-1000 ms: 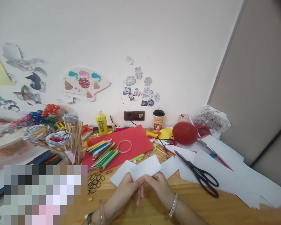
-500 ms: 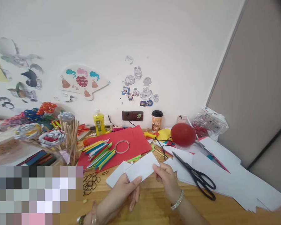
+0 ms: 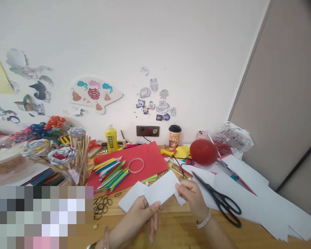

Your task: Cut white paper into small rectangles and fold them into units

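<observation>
Both my hands hold a folded white paper strip (image 3: 162, 188) just above the wooden table (image 3: 176, 231). My left hand (image 3: 138, 216) pinches its near left end between thumb and fingers. My right hand (image 3: 193, 199), with a bracelet on the wrist, pinches its right end. More white paper pieces (image 3: 131, 200) lie flat under and beside the strip.
Black scissors (image 3: 219, 200) lie on white sheets to the right. Behind are a red sheet (image 3: 150, 155) with coloured folded strips (image 3: 111, 169) and a metal ring (image 3: 136, 165), a red balloon (image 3: 203, 151), a cup (image 3: 174, 136), a yellow bottle (image 3: 111, 137). Sticks and paper flowers (image 3: 67, 155) stand left; rubber bands (image 3: 102, 204) lie nearby.
My hands have moved apart along the strip: the right hand slid from the middle to its right end, and the strip has lifted slightly.
</observation>
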Motion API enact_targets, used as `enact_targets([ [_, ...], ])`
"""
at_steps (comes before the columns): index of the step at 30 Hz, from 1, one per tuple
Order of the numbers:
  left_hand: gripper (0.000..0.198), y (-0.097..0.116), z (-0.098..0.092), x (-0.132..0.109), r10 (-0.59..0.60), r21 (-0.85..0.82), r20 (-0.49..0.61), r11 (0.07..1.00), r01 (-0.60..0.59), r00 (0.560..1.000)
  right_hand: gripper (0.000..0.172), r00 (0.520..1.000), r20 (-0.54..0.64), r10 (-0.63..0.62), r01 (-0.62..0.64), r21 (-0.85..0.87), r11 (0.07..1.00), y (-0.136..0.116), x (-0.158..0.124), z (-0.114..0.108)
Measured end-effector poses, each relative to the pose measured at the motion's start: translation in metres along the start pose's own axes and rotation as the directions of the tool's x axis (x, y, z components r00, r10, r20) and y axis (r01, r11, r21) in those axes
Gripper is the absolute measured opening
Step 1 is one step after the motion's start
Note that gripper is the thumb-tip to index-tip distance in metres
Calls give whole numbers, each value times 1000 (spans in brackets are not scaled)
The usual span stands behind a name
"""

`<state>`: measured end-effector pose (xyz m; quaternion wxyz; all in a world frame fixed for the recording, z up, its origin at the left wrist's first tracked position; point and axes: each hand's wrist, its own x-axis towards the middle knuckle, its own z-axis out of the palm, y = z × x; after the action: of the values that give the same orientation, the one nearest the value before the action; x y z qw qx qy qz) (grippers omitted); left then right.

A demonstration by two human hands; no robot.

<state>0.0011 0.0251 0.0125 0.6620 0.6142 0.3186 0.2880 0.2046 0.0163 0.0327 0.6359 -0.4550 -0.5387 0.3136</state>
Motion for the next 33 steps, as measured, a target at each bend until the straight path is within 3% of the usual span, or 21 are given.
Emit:
enact_targets([
  [1, 57, -1, -2, 1, -3, 10, -18, 1000, 3, 1000, 39, 978, -204, -50, 69, 84, 994, -1, 4, -11],
  [4, 54, -4, -9, 5, -13, 10, -72, 1000, 13, 997, 41, 907, -410, -94, 142, 87, 986, 1, 16, -33],
  [5, 54, -6, -10, 6, -23, 11, -71, 1000, 24, 997, 37, 924, -375, -71, 98, 54, 994, 4, 17, -33],
  [6, 55, -8, -10, 8, -30, 23, -62, 999, 31, 998, 36, 980, -198, -19, 27, 33, 999, 8, 17, -29],
  [7, 56, -10, -10, 9, -31, 45, -47, 998, 34, 998, 37, 999, 7, 32, -32, 13, 999, 13, 14, -22],
  [9, 58, -14, -9, 11, -24, 98, -29, 995, 27, 999, 37, 958, 269, 103, -81, -92, 992, 20, 6, 0],
  [11, 54, -17, -9, 13, -26, 82, -32, 996, 29, 999, 38, 926, 344, 155, -111, -143, 983, 23, -3, 19],
  [13, 47, -19, -12, 14, -45, 14, -49, 999, 46, 998, 41, 925, 344, 162, -115, -153, 981, 22, -8, 26],
  [15, 43, -18, -18, 15, -56, -33, -68, 998, 54, 996, 42, 953, 277, 123, -82, -153, 985, 21, -6, 20],
  [18, 42, -13, -31, 19, 10, -141, -259, 989, -48, 966, 43, 999, 18, 41, -38, -152, 988, 22, 2, 0],
  [20, 45, -10, -36, 22, 55, -221, -410, 963, -157, 910, 44, 994, -110, 4, -21, -161, 987, 23, 5, -7],
  [21, 46, -10, -35, 24, 57, -244, -426, 954, -175, 903, 43, 980, -190, -57, 12, -229, 973, 24, 4, -6],
  [22, 48, -11, -33, 25, 38, -270, -405, 950, -159, 913, 40, 980, -147, -136, 80, -337, 938, 24, 1, -1],
  [24, 54, -15, -23, 24, -52, -392, -269, 918, -60, 962, 32, 952, 140, -271, 304, -499, 811, 26, -9, 16],
  [25, 59, -18, -16, 23, -82, -449, -215, 893, -24, 973, 30, 903, 277, -329, 429, -529, 732, 26, -16, 26],
  [27, 57, -21, -6, 18, -39, -488, -210, 870, -70, 977, 32, 805, 459, -377, 589, -536, 605, 27, -28, 44],
  [29, 47, -19, -1, 12, 5, -461, -241, 879, -119, 971, 36, 759, 533, -375, 644, -530, 552, 28, -35, 55],
  [33, 40, -10, -7, 7, 42, -303, -357, 940, -158, 933, 42, 757, 571, -318, 639, -543, 545, 29, -36, 55],
])
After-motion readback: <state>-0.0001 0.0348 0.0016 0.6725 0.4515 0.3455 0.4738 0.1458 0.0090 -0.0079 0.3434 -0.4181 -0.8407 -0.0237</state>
